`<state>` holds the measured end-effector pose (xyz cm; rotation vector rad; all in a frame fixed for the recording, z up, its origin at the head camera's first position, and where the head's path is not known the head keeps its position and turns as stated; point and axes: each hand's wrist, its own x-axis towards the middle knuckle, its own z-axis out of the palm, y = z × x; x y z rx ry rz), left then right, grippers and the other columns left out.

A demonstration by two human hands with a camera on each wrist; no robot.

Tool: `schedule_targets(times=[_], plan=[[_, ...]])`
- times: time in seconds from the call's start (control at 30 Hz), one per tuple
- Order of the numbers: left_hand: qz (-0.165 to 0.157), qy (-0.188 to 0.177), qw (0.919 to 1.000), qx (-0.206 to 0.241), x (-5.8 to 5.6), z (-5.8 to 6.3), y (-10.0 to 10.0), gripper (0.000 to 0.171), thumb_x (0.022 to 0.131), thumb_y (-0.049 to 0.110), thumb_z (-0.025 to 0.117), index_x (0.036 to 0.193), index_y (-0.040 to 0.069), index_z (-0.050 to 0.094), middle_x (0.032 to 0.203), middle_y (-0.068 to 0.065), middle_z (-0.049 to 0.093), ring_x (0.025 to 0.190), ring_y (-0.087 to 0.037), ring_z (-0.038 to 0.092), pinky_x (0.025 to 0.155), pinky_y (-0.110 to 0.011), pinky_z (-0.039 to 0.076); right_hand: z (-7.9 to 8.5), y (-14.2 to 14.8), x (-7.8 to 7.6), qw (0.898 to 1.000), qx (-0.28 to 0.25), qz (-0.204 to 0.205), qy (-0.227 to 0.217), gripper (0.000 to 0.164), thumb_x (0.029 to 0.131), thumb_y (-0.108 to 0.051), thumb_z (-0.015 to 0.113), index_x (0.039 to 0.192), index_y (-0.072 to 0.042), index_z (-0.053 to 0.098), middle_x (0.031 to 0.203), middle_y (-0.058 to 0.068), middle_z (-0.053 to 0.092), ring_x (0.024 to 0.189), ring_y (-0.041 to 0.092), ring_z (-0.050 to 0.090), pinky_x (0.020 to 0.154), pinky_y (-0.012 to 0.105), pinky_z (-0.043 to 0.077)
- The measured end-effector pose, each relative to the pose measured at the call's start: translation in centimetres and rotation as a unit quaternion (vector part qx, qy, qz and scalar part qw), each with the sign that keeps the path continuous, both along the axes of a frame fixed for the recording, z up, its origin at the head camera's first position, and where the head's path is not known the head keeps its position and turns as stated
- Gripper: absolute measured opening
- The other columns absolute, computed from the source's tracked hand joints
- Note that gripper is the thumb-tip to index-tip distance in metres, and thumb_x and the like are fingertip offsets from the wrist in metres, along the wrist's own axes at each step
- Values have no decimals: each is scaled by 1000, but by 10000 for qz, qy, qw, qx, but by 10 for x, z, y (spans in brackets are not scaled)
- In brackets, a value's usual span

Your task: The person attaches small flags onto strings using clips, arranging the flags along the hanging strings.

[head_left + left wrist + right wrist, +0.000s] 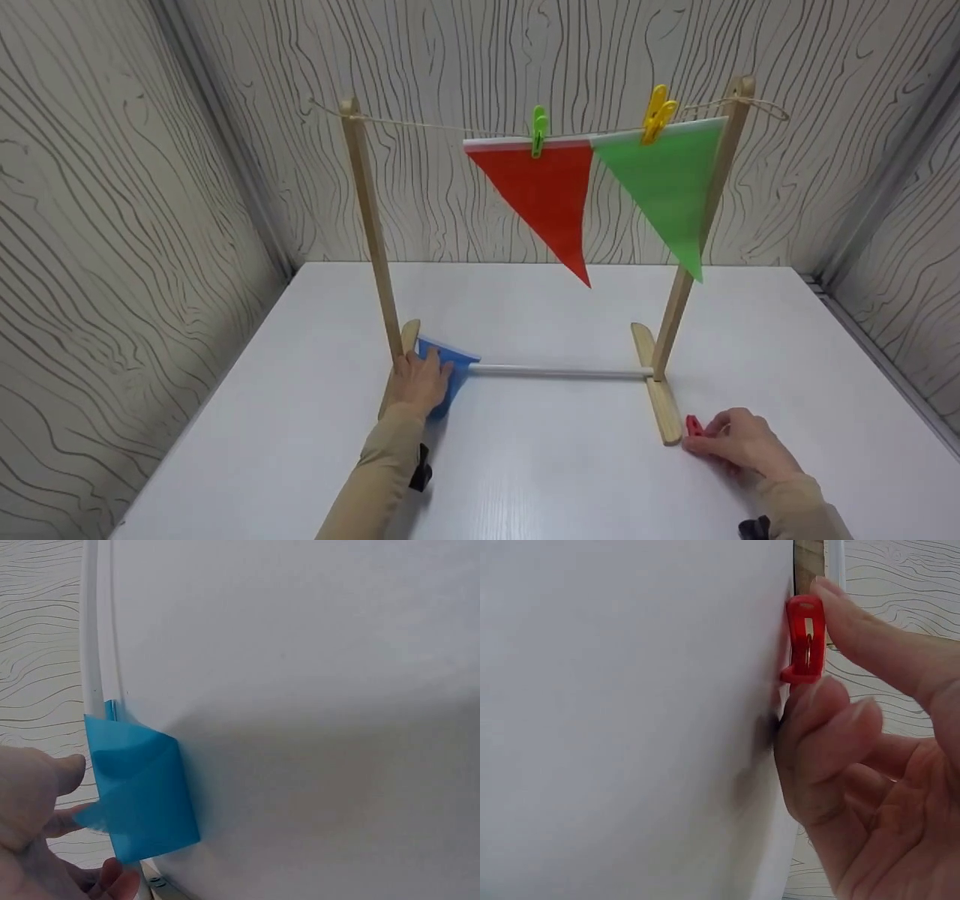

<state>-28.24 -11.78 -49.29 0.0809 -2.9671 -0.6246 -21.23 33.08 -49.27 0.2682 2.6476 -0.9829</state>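
Note:
My left hand (421,381) rests on a blue pennant (459,373), which lies by the foot of the left post. In the left wrist view the pennant (142,787) is folded over, and the thumb stands apart from the fingers, which touch it. My right hand (744,441) pinches a small red clothespin (694,426) between thumb and fingers, low over the table beside the right foot. From the right wrist view, the clothespin (806,637) shows its metal spring. A red pennant (547,187) and a green pennant (667,187) hang from the string.
A wooden frame has a left post (371,225), a right post (709,217) and a white crossbar (562,371). String (420,124) runs between the post tops. A green clothespin (538,133) and yellow clothespins (658,116) grip it. Patterned walls enclose the white table (555,465).

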Motion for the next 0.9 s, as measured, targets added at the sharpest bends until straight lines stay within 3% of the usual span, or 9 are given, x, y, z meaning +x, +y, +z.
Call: schedule_targets(times=[0.2,0.57,0.8,0.9], plan=[[86,-29,9999,73,-3,-3,5,39,104,27,56,133,3,58,125,-32,59,120,-48,53,101,-61,47,1,0,-2,10000,18,-37,38,65,80,-48,82,106,8,61,81,9,60,64,16,57,57,28,49],[92,89,9999,-31,-5,-5,6,36,103,24,58,132,3,60,123,-32,61,117,-48,56,98,-61,49,-1,0,-5,9997,164,-33,198,50,85,-39,77,101,7,64,73,6,62,60,15,57,56,27,48],[46,28,10000,-78,-6,-6,6,36,104,26,55,131,2,60,128,-34,59,122,-51,55,99,-62,49,1,-1,-6,9997,188,-94,109,48,89,-35,73,106,9,63,75,7,63,64,16,58,58,27,48],[21,53,9999,-123,-7,-5,5,34,104,26,56,127,2,62,121,-32,62,116,-49,58,97,-61,50,1,-2,-7,9998,160,-117,80,49,89,-35,72,109,9,63,76,7,62,65,16,58,58,27,48]])
